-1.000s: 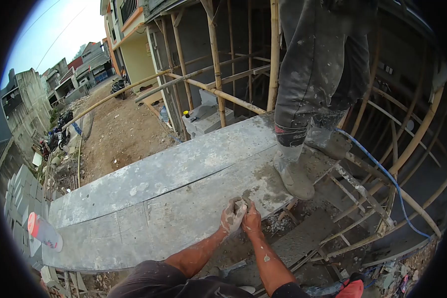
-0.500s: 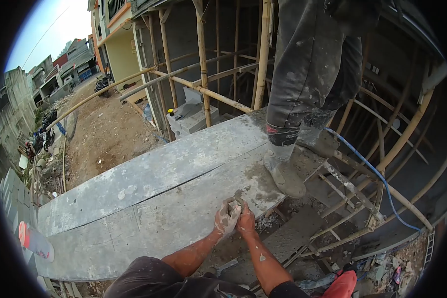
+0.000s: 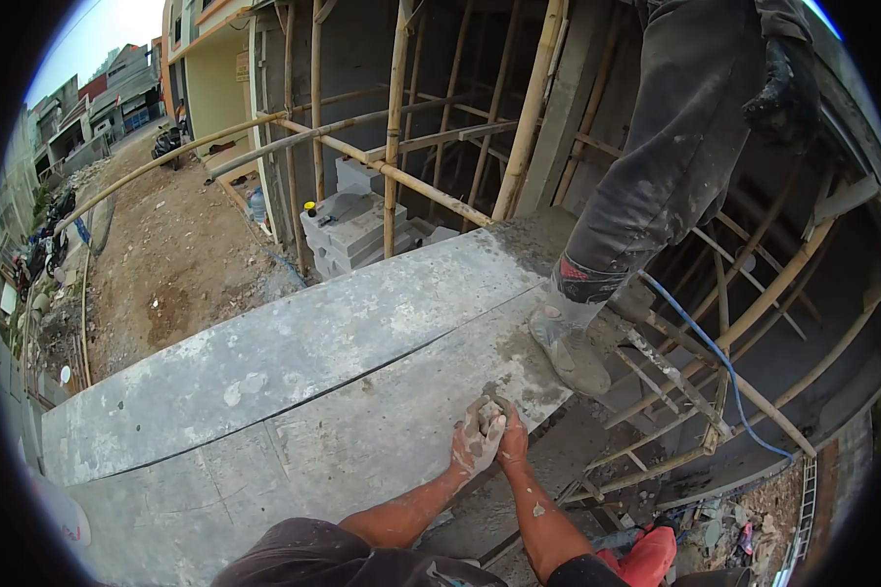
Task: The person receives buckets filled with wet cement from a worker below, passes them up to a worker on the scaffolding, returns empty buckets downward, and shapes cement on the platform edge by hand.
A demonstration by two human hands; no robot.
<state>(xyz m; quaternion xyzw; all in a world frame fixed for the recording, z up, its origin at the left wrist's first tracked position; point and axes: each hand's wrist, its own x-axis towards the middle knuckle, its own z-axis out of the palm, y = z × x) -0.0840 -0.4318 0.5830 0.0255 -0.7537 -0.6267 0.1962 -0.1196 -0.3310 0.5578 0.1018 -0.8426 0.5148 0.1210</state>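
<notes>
Close together over the edge of a grey-smeared platform, my left hand (image 3: 477,442) and my right hand (image 3: 512,437) are cupped with fingers curled round a grey lump of mortar (image 3: 486,417). Both hands are coated in grey paste, the left more heavily. The lump is partly hidden by the fingers. Below them lies the flat panel platform (image 3: 343,421), with a dark seam running along it. A co-worker's boot (image 3: 570,352), caked in grey, stands on the platform just beyond my hands.
The co-worker's dark trousers (image 3: 671,147) and a dark gloved hand (image 3: 785,103) are at upper right. Bamboo poles (image 3: 394,137) frame the building. A blue hose (image 3: 724,357) hangs at right. Grey blocks (image 3: 357,230) are stacked below. A translucent container (image 3: 61,511) sits at left.
My view has shifted, and my hands, still together round the lump, appear farther right. The co-worker's legs lean more to the right, and a gloved hand now shows beside them.
</notes>
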